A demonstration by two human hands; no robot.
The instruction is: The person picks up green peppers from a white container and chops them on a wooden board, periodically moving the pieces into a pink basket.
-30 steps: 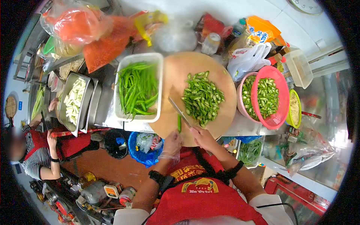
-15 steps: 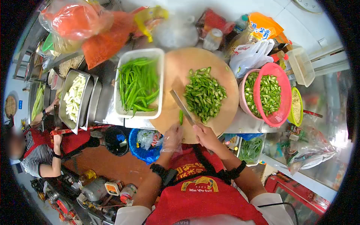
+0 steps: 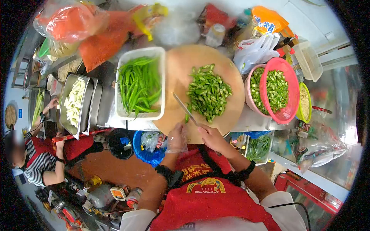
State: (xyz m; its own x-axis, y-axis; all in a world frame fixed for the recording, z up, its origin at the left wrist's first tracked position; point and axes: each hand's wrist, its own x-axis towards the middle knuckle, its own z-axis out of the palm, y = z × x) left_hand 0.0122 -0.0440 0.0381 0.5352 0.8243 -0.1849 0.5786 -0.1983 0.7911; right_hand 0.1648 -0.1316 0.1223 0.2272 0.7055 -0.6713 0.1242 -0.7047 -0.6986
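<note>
My right hand is wrapped round the handle of a kitchen knife, its blade slanting up and left over the round wooden chopping board. Under a clear plastic glove, my left hand is closed at the board's near edge, on the lower end of a green chili pepper. The chili's upper end lies beside the blade; its gripped end is hidden. A heap of sliced green chilies covers the board's middle, right of the knife. Whole green chilies fill a white basket on the left.
Right of the board, a pink basket of sliced chilies rests against a pink basin. Steel pans, one with pale cut pieces, stand left. Bags line the back. A co-worker stands far left. A blue-lined bin sits below.
The knife blade now sits beside the chili's upper end, where a small gap showed before. The whole view has shifted slightly. Both hands keep their holds.
</note>
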